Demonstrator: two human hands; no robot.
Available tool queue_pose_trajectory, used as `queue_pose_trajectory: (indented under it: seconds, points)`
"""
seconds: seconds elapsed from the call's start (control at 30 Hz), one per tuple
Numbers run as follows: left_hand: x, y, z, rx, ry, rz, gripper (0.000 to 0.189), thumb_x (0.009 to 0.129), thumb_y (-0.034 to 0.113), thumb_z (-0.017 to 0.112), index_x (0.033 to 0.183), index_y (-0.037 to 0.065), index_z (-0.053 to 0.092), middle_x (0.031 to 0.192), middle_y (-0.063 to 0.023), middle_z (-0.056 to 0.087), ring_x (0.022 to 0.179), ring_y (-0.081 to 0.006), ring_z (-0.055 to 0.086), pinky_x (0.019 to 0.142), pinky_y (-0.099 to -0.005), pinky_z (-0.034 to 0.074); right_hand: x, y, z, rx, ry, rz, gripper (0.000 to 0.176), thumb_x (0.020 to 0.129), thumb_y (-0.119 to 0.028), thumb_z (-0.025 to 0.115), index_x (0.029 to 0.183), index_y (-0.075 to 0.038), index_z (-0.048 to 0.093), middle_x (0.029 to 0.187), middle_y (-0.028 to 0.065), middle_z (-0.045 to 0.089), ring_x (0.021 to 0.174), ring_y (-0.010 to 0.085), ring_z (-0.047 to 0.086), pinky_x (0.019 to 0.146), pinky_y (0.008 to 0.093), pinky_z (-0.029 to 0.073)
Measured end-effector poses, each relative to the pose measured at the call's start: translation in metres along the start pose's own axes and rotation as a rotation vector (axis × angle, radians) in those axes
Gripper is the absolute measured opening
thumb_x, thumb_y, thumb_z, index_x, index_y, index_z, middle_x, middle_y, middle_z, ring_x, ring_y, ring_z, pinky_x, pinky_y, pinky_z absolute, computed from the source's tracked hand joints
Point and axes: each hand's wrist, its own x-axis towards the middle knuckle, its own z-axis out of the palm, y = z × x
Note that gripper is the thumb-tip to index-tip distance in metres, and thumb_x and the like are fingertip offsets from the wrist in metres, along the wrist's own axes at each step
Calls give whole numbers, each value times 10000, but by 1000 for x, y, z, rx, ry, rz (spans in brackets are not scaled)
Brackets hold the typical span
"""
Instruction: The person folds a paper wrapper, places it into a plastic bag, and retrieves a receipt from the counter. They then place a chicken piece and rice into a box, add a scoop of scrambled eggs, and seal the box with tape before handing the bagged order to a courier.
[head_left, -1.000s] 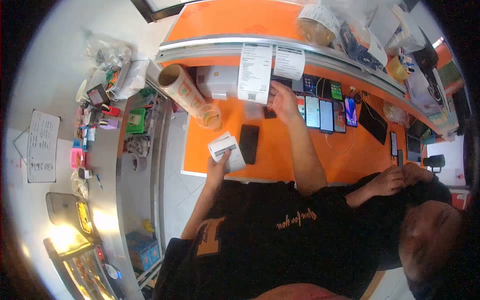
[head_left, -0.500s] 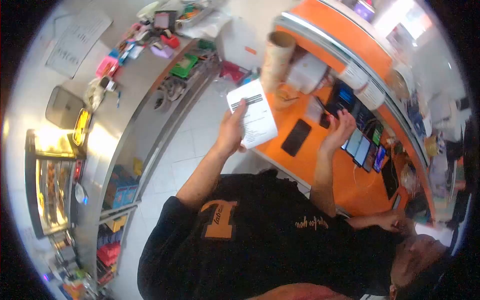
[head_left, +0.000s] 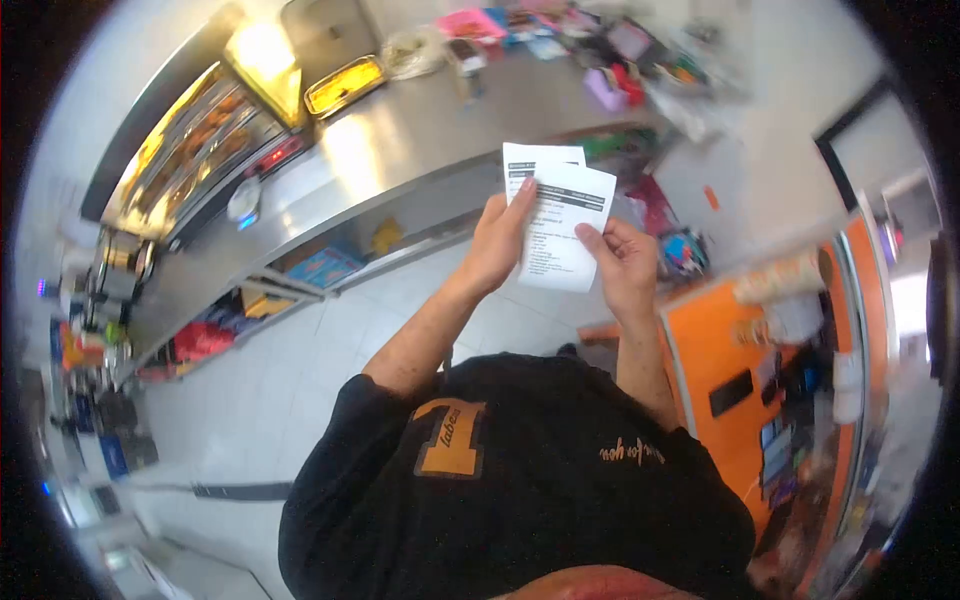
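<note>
Two printed paper slips (head_left: pixel 565 235) overlap in front of my chest, over the gap between the counter and the orange desk. My left hand (head_left: pixel 497 240) grips their left side, thumb on top of the paper. At the right edge, my right hand (head_left: pixel 625 262) pinches the front slip between thumb and fingers. Dark print bands run across the upper part of both slips.
A steel counter (head_left: pixel 400 150) runs along the far side, bearing a yellow-filled tray (head_left: pixel 345 87) and a lit food warmer (head_left: pixel 200 140). At right, the orange desk (head_left: pixel 700 330) holds a black phone (head_left: pixel 731 393) and a large roll (head_left: pixel 785 278).
The view has turned from the desk toward the counter. My right hand has left the space over the desk and now holds the paper. A second slip shows behind the front one.
</note>
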Motion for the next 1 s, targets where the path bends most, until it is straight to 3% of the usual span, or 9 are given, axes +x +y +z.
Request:
queue_pose_trajectory:
  seconds: [0.07,0.1,0.13,0.33,0.5,0.6,0.7,0.8,1.0]
  points:
    - [1,37,-69,41,117,64,485,1019,397,443,1071,-49,625,958,-101,669,835,-129,611,751,-266,487,35,12,72,-1,-117,7,171,906,-80,662,1019,49,673,899,110,717,774,90,647,695,212,493]
    - [-12,17,-14,89,186,95,488,1018,400,443,1065,-49,629,947,-96,668,826,-127,607,749,-263,484,21,-1,18,12,-173,4,188,909,-79,658,1042,54,669,913,115,717,788,93,648,709,217,496]
    - [-10,48,-83,101,264,113,491,1018,403,443,1058,-48,633,936,-91,668,817,-126,603,747,-261,481,49,14,89,-8,-232,21,205,912,-78,653,1064,59,665,927,119,717,801,95,650,722,221,500]
    - [-19,96,-192,174,648,352,386,999,327,522,1076,-31,644,967,-83,681,829,-119,610,734,-267,485,122,44,183,11,-467,63,219,918,-81,647,1076,70,660,936,108,715,832,103,646,750,236,499]
    - [4,226,-368,579,902,814,351,850,55,698,1157,-48,564,1034,-131,676,938,-171,644,824,-301,515,215,90,306,-125,-585,-63,221,928,-88,635,1083,68,654,949,97,706,853,111,644,767,244,503]
    - [26,336,-461,657,952,1060,369,829,43,716,1150,-44,557,1074,-132,659,937,-188,647,839,-313,519,269,111,393,-63,-679,1,222,932,-84,627,1094,66,646,961,97,702,859,114,644,775,245,504]
    - [46,449,-564,985,1034,1114,706,808,58,746,1354,65,299,1100,-187,632,932,-223,666,792,-326,552,307,116,482,-20,-763,10,222,935,-75,618,1109,61,637,977,97,701,873,116,644,780,245,504]
    - [54,523,-614,1011,975,1104,840,803,93,767,1454,133,237,1051,-186,648,896,-215,673,738,-316,565,321,124,559,-23,-830,-9,221,937,-70,611,1118,56,631,1001,97,698,891,116,645,782,246,506]
    - [64,595,-769,1193,1015,698,480,800,253,761,1211,36,641,1086,-168,692,956,-181,658,832,-310,512,328,159,685,73,-727,-57,238,925,-58,618,1135,55,630,1061,101,683,951,127,635,838,260,501]
